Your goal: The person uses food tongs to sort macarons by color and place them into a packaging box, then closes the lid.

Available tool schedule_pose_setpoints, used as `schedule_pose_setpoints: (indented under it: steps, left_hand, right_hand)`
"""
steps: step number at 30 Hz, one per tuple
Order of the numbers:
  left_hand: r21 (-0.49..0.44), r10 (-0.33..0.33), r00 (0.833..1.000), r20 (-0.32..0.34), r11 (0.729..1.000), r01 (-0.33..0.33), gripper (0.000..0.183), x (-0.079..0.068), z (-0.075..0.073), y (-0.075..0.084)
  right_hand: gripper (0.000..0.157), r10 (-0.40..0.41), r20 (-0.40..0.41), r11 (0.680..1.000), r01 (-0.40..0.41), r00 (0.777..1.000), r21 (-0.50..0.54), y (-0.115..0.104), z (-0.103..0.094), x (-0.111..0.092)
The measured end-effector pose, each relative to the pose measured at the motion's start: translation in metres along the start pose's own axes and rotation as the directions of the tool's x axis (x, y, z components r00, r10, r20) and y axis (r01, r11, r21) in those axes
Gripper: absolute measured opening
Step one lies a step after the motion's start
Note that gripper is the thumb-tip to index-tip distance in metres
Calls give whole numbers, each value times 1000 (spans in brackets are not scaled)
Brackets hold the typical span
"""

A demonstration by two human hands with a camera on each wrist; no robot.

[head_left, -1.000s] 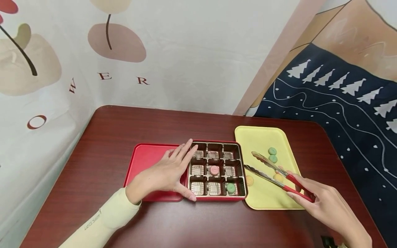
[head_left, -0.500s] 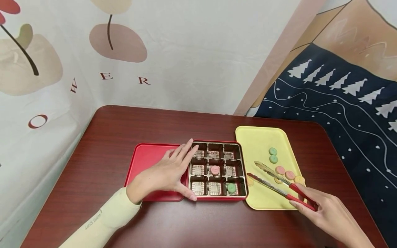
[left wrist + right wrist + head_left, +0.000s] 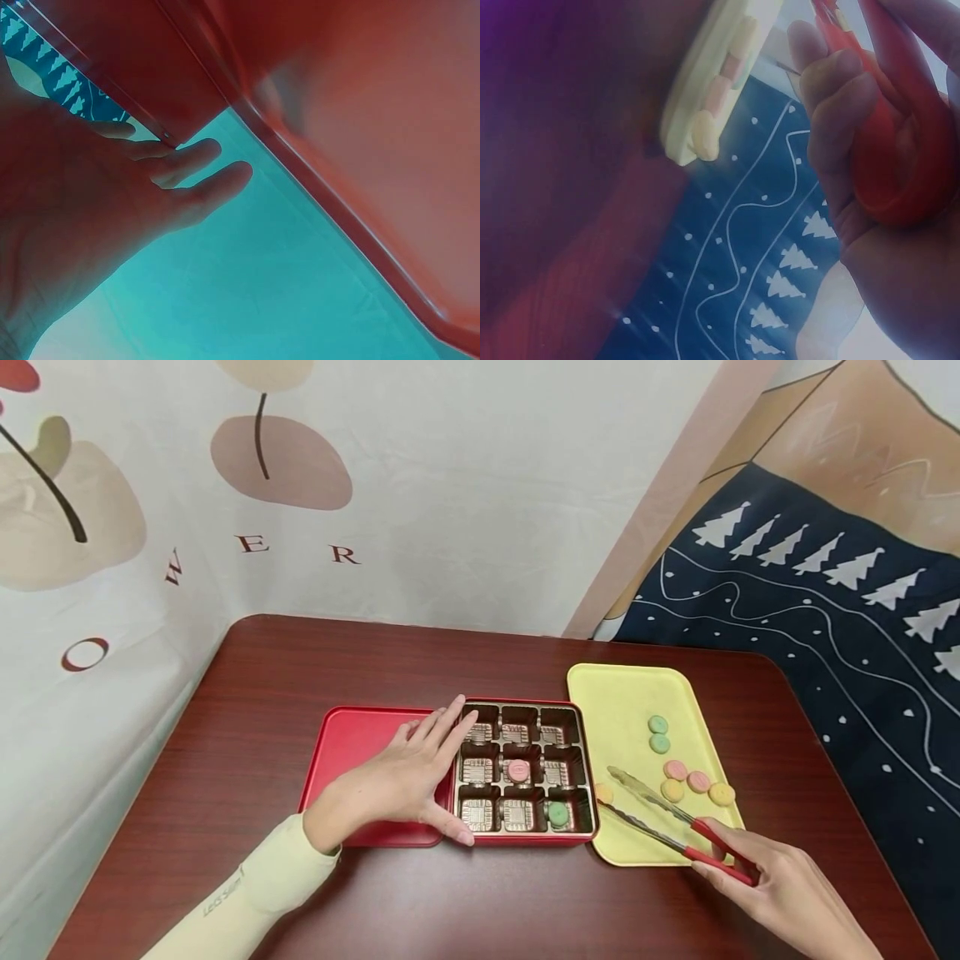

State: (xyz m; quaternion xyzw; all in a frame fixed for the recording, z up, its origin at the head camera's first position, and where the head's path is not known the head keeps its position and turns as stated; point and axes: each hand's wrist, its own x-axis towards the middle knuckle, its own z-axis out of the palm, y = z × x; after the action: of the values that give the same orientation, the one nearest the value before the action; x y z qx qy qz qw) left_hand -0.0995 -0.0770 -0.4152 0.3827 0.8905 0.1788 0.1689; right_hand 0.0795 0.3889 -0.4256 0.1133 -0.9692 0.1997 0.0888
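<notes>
My left hand (image 3: 405,777) lies spread along the left side of a red box (image 3: 525,840), fingertips at its far left corner and thumb at the near one. The box has a brown divided insert; a pink macaron (image 3: 518,770) sits in the centre compartment and a green macaron (image 3: 557,814) in the near right one. My right hand (image 3: 783,881) grips red-handled tongs (image 3: 651,793), also partly in the right wrist view. Their parted tips reach over the yellow tray (image 3: 615,693), on either side of a yellow macaron (image 3: 603,792) at its left edge.
Two green macarons (image 3: 658,734) lie farther back on the tray. Two pink macarons (image 3: 686,777) and two more yellow macarons (image 3: 697,792) sit near its right side. A red lid (image 3: 360,735) lies left of the box, partly under my left arm. Printed cloths (image 3: 465,527) hang behind the table.
The tongs' tips have moved nearer to me, from the middle of the tray's left side to about the yellow macaron there. My left hand and the box have stayed put.
</notes>
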Motion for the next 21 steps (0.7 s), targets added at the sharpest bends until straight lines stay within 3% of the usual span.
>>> schedule_pose_setpoints:
  steps: [9, 21]
  left_hand:
    - [14, 0, 1000, 1, 1000, 0, 156, 0, 1, -1]
    - [16, -1, 1000, 2, 1000, 1, 156, -1, 1, 1]
  right_hand:
    - [61, -23, -28, 998, 22, 999, -53, 3, 7, -6]
    - [61, -65, -56, 998, 65, 996, 2, -4, 15, -11]
